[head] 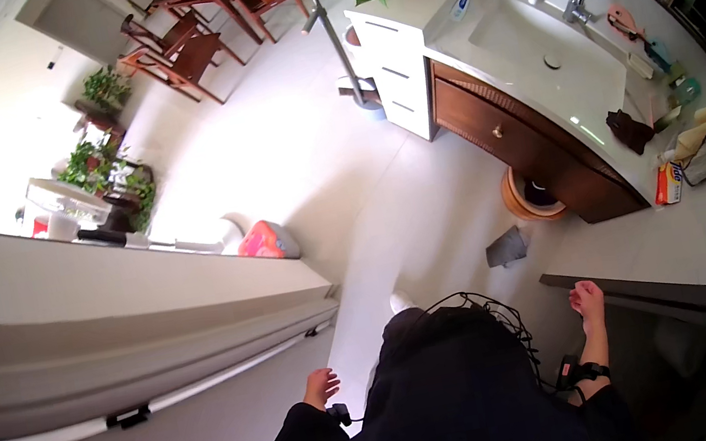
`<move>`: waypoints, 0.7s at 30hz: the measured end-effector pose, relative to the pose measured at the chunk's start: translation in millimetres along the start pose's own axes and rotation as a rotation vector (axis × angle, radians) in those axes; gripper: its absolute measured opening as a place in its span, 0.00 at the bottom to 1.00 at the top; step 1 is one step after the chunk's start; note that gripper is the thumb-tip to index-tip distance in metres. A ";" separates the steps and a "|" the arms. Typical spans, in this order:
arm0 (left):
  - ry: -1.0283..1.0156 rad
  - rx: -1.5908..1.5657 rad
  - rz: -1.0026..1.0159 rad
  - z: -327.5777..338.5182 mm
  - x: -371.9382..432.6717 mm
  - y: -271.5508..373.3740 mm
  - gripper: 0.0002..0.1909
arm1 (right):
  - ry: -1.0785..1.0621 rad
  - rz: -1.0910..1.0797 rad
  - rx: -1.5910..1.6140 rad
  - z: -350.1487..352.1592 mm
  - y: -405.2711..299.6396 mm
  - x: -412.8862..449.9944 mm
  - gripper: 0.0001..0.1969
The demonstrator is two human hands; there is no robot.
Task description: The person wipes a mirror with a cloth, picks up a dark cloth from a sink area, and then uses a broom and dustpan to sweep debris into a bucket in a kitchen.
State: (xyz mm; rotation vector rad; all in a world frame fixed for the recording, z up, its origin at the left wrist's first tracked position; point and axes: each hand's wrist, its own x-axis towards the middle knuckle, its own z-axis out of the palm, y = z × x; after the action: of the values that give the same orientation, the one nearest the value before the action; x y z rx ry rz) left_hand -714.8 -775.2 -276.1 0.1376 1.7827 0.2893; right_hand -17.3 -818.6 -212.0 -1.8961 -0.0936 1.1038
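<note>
My left hand [321, 387] hangs at my side near the wall on the left, fingers loosely bent and holding nothing. On the other side my right hand [587, 301] is raised beside the dark edge of a pale countertop [697, 245], its fingers loosely curled around nothing visible. Whether it touches that edge I cannot tell. Straps and small black devices sit on both forearms, with a black cable [517, 326] looping by my right side. Ahead on the pale floor lies a grey cloth-like piece [507, 248]. One white shoe tip [400, 300] shows below me.
At right stands a wooden vanity [483, 116] with a white washbasin [542, 45] and faucet [578, 3]. An orange-rimmed bucket [520, 202] is partly under it. A Tide box [669, 184] lies on the counter. Further off are a mop [325, 20], wooden chairs [190, 58] and potted plants [92, 167].
</note>
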 end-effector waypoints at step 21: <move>-0.063 -0.566 0.225 69.8 30.6 -38.9 0.12 | -0.474 -0.191 -0.500 142.2 -210.9 145.9 0.05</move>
State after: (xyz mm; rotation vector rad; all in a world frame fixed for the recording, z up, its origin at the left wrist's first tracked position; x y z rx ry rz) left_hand -651.7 -796.5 -329.7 -0.0586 1.5612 0.9266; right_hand 40.6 -533.1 -178.8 -1.9499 -0.8685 1.4688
